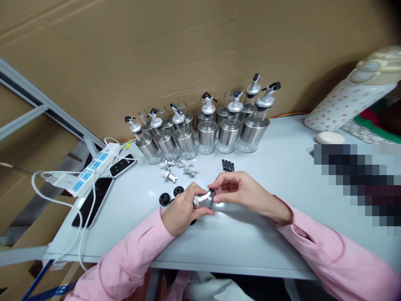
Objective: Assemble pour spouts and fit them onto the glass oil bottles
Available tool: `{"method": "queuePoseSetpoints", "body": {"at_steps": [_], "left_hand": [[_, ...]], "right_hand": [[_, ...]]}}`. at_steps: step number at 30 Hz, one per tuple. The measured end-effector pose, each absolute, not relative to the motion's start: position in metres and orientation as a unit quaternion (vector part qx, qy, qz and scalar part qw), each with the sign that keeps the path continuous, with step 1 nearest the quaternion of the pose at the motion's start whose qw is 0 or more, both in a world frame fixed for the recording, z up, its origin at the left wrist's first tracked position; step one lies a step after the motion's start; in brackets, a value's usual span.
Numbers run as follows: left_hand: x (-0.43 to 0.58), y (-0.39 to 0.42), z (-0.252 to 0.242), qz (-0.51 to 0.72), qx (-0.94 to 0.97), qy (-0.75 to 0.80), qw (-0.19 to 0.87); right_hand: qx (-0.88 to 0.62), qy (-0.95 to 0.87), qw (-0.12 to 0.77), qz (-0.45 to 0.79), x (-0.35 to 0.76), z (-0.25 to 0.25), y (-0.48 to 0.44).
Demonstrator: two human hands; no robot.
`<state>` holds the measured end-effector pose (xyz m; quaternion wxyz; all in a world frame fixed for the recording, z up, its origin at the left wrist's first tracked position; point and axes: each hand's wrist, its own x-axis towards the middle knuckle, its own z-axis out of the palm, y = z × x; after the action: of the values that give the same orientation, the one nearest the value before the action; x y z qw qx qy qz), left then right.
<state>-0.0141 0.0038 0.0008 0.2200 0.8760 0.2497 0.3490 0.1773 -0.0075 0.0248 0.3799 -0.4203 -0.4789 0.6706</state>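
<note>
My left hand (181, 211) is closed around a silver pourer spout (203, 199) just above the table. At the spout's tip, the fingers of my right hand (239, 192) pinch a small black flip cap (212, 193). Partly covered by my left hand are round black stoppers (164, 199) lying on the table. Beyond them several loose silver spouts (169, 176) are scattered. A short row of black caps (228, 165) lies behind my right hand.
Glass bottles with steel sleeves (185, 141) stand in rows against the cardboard wall, many with spouts on. At left are a power strip (94, 169), a phone (94, 202) and white cables. A dotted flask (341, 98) and a white oval object (330, 138) are at right.
</note>
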Motion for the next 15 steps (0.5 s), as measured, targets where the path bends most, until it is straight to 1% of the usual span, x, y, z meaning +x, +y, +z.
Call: {"method": "queuePoseSetpoints", "body": {"at_steps": [6, 15], "left_hand": [[-0.0138, 0.0029, -0.0003, 0.352, 0.864, 0.260, 0.249], [-0.0149, -0.0028, -0.0039, 0.317, 0.869, 0.271, 0.267]], "right_hand": [[-0.429, -0.475, 0.366, 0.676, 0.1753, 0.0224, -0.0077], [-0.458, -0.470, 0.368, 0.659, 0.1752, 0.0210, -0.0055]]}}
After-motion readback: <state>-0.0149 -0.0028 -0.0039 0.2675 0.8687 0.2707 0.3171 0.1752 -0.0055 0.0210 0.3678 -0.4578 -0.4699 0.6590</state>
